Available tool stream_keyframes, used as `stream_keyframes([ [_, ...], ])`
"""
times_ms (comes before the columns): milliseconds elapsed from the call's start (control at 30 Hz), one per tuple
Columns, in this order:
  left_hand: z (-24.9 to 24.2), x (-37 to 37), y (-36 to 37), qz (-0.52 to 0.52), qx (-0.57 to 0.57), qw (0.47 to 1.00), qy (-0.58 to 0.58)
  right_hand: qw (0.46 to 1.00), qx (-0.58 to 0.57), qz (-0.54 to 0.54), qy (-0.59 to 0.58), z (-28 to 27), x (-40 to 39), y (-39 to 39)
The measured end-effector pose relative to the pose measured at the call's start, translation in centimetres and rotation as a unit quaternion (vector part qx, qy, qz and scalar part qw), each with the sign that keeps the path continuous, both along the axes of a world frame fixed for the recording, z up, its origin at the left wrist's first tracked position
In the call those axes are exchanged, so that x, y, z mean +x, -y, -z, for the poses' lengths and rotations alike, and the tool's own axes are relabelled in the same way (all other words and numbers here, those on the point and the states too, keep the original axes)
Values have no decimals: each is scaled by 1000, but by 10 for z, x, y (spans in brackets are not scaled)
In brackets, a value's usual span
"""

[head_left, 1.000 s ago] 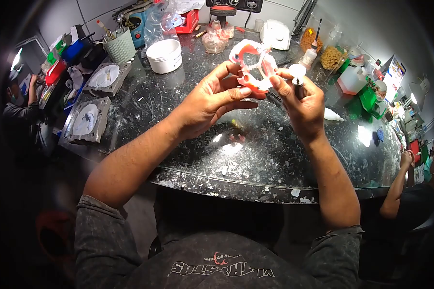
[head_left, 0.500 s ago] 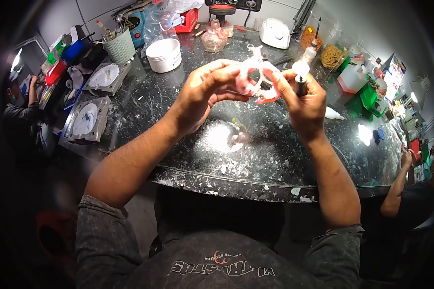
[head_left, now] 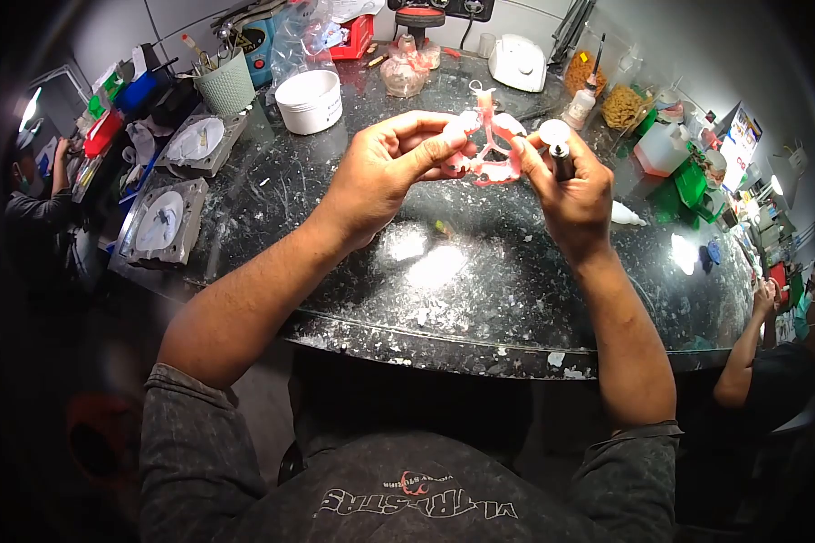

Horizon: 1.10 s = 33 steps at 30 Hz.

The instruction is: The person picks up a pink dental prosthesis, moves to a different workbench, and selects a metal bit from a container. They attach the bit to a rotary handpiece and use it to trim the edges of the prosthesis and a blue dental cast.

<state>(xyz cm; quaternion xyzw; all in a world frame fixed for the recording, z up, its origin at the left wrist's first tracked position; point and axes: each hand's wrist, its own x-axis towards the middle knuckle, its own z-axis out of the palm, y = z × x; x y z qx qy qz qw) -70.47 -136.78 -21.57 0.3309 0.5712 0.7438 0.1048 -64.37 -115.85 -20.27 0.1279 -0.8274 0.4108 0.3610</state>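
Note:
My left hand pinches the left side of a pink denture piece between thumb and fingers, above the bench. Pink branching strips meet in its middle, and a stub rises from its top. My right hand is closed around a dark handpiece with a pale round head. The right thumb and fingertips also touch the right side of the denture piece. Where the handpiece runs inside the palm is hidden.
A scuffed black bench lies below my hands. Two plaster moulds and a white tub stand left. Behind are a pink-stained burner and white device. A white tube lies right. Co-workers sit at both sides.
The denture piece has been turned, so its middle branches now face me more squarely. The pale head of the handpiece has shifted slightly left. Both forearms are almost still.

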Motion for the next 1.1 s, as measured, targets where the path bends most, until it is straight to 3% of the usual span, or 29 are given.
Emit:
stream_keyframes([
  [67,2,-2,0,6,11,1000,0,999,-27,0,26,0,0,-1],
  [267,-1,0,0,-4,14,1000,-6,986,154,58,40,-4,5,0],
  [500,-3,10,-1,-42,-10,998,-45,963,235,112,68,-5,8,7],
  [933,-3,9,-2,-31,3,999,-23,962,242,115,46,-2,6,7],
  [1000,-3,9,-2,-35,2,999,-25,955,241,115,126,-8,8,8],
  [1100,-3,8,-2,-44,-11,999,-23,970,189,91,124,-6,7,6],
])
